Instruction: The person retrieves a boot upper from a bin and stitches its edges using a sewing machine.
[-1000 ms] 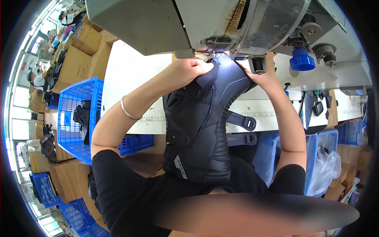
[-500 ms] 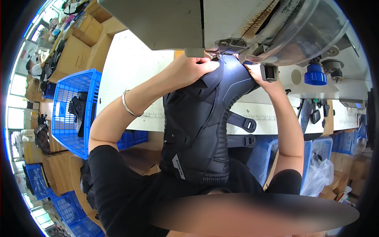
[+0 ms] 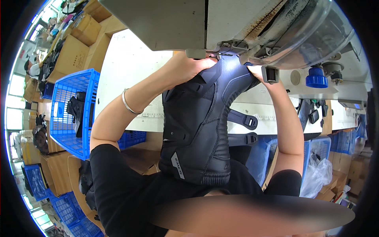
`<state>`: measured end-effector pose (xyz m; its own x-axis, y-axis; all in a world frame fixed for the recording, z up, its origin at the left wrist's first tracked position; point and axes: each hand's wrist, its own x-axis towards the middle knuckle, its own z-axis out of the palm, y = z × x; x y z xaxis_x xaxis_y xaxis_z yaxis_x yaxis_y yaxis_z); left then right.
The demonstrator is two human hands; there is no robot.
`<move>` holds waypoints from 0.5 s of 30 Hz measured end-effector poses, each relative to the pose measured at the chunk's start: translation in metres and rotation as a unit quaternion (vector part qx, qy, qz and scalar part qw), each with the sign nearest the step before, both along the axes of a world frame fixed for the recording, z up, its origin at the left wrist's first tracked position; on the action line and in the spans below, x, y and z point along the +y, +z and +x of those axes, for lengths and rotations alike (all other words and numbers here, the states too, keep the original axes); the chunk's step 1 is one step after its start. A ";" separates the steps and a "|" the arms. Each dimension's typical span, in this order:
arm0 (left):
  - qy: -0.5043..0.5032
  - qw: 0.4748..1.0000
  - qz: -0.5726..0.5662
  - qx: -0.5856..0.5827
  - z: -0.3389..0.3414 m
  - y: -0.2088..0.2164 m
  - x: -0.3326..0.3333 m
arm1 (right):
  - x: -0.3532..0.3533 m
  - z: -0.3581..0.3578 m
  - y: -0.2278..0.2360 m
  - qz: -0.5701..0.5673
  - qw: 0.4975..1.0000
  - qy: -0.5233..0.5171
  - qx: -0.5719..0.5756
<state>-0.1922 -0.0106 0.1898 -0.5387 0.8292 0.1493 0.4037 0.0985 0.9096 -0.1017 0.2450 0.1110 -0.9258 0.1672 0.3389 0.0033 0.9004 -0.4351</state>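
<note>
A black leather boot upper with stitched panels, ribbed sections and buckled straps lies from my chest up to a sewing machine. Its far end is under the machine head, where a light shines on the leather. My left hand grips the upper's far left edge, thumb on top and the other fingers mostly hidden. On the far right edge, my right hand holds the leather beside a small metal part of the machine, which covers some of its fingers. The needle point cannot be made out.
A white table with a ruler strip spans the workplace. Left of it stands a blue crate holding black pieces. A blue knob hangs at the machine's right. Cardboard boxes lie far left; clear plastic bags sit lower right.
The boot upper has shifted very slightly under the machine head. My left thumb has drawn a little to the left and lies flatter along the edge; both hands keep their hold.
</note>
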 end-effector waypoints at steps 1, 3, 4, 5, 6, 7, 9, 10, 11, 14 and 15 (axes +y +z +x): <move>-0.007 1.000 -0.002 -0.002 0.000 0.000 0.000 | -0.002 0.001 0.002 0.003 1.000 0.000 -0.007; -0.007 1.000 0.005 0.029 -0.001 0.000 0.000 | -0.005 0.003 0.007 0.001 1.000 0.010 0.001; -0.010 0.999 -0.005 0.043 -0.001 0.000 0.000 | -0.006 0.005 0.009 -0.002 1.000 0.015 0.008; -0.009 0.999 0.006 0.052 -0.001 0.000 0.000 | -0.007 0.007 0.011 -0.004 1.000 0.019 0.015; 0.001 1.000 -0.010 0.018 0.000 0.000 0.000 | -0.007 0.007 0.011 0.001 0.999 0.019 0.026; 0.006 1.000 -0.021 -0.019 0.001 0.000 0.000 | -0.007 0.008 0.010 0.003 0.999 0.019 0.031; 0.023 0.999 -0.023 -0.002 0.003 0.000 0.001 | -0.001 0.008 0.005 -0.016 0.999 0.028 0.034; 0.030 0.999 -0.020 0.006 0.005 0.000 0.002 | 0.004 0.005 0.000 -0.027 0.999 0.030 0.034; 0.031 0.999 -0.020 0.014 0.006 -0.001 0.003 | 0.010 0.003 -0.006 -0.037 0.998 0.033 0.034; 0.046 0.999 -0.008 -0.003 0.008 -0.003 0.004 | 0.032 -0.013 -0.023 -0.163 0.980 0.110 0.023; 0.046 0.999 -0.002 -0.023 0.008 -0.003 0.004 | 0.038 -0.015 -0.027 -0.148 0.983 0.109 0.011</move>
<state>-0.1842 -0.0064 0.1865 -0.6182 0.7769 0.1195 0.3502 0.1361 0.9267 -0.1172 0.2833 0.0841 -0.9438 0.0587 0.3253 -0.1885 0.7128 -0.6755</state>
